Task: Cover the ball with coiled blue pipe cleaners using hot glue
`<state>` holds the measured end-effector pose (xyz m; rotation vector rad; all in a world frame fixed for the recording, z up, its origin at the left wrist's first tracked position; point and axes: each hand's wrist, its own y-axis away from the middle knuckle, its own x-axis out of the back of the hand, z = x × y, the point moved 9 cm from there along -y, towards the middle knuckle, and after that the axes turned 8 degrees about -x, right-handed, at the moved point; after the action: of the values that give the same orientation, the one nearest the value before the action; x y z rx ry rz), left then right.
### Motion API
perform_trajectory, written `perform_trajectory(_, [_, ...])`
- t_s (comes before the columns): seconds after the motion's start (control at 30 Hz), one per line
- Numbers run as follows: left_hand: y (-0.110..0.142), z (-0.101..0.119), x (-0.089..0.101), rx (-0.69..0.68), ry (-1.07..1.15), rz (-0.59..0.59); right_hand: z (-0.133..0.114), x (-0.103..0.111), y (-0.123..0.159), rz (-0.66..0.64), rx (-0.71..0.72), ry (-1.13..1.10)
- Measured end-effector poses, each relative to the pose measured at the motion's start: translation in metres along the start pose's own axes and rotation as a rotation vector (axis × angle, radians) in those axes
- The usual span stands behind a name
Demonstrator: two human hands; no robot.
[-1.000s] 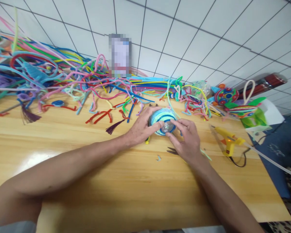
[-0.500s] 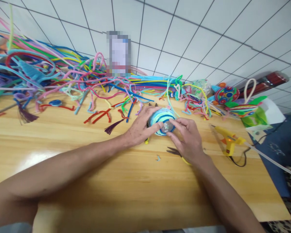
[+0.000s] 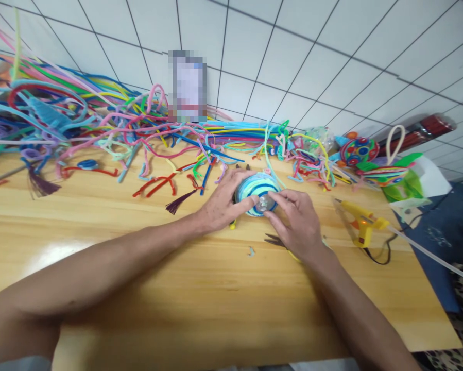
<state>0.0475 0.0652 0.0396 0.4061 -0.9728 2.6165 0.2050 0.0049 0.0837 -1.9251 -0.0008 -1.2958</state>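
Note:
A round form wrapped in light green and blue pipe cleaners [image 3: 254, 184] is between my hands, with a clear plastic patch showing in its face. My left hand [image 3: 224, 202] grips it from the left, thumb laid across the front. On the right edge, the thumb and forefinger of my right hand [image 3: 299, 222] press at the blue ring around the clear patch. A loose light green pipe cleaner [image 3: 267, 152] trails up from the form. Scissors [image 3: 274, 240] lie partly under my right hand, their handles mostly hidden.
Many coloured pipe cleaners [image 3: 138, 131] heap along the wall. A yellow glue gun [image 3: 364, 222] with a lit orange light stands at right, its cord beside it. A purple tassel [image 3: 180, 202] and tiny blue scraps [image 3: 251, 251] lie on the wooden table [image 3: 200, 299].
Both hands stay on the wrapped form with almost no movement. The view has shifted very slightly.

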Motion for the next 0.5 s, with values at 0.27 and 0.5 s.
perform_trajectory(0.27, [-0.002,-0.005,0.002,0.056,0.119,-0.028,0.002,-0.002,0.001,-0.007,-0.021,-0.001])
perform_trajectory(0.5, [-0.004,-0.011,-0.001,0.106,0.105,-0.023,0.002,-0.001,0.000,0.000,-0.035,-0.017])
